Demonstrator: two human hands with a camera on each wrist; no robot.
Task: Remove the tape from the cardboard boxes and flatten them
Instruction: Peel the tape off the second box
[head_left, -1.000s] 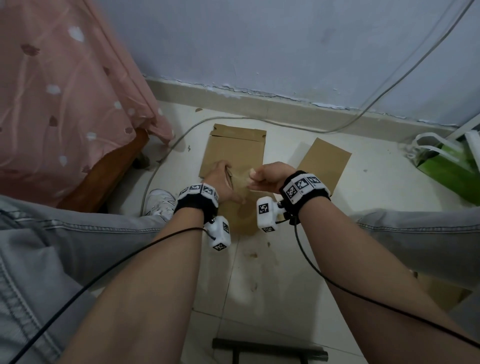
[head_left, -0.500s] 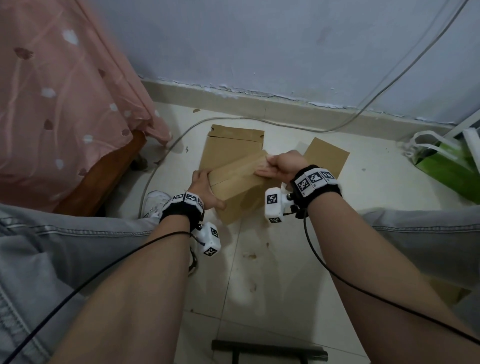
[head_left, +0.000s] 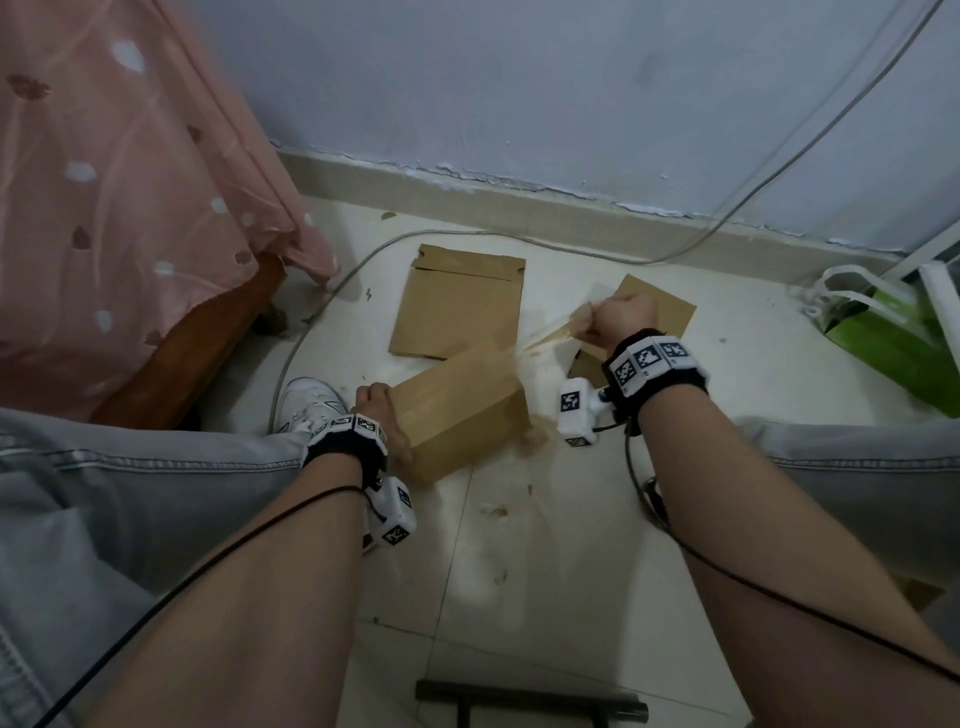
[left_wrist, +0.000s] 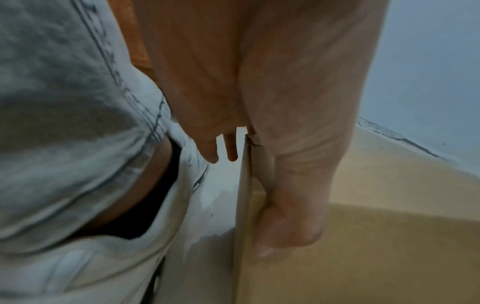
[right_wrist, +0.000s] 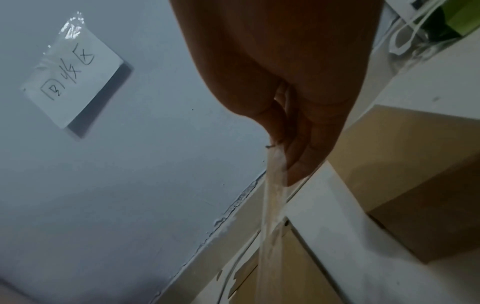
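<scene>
Right hand (head_left: 621, 319) pinches tape (head_left: 545, 332) half-peeled off box (head_left: 462, 410); left hand (head_left: 382, 415) grips it. Two flattened boxes (head_left: 460, 301) at twelve o'clock.

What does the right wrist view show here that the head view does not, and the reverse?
Only the right wrist view shows the handwritten paper note taped to the wall. Only the head view shows the left hand gripping the box at its near end, the larger flattened cardboard and the pink curtain. Both show the right hand pinching the clear tape stretched taut, and the green bag.
</scene>
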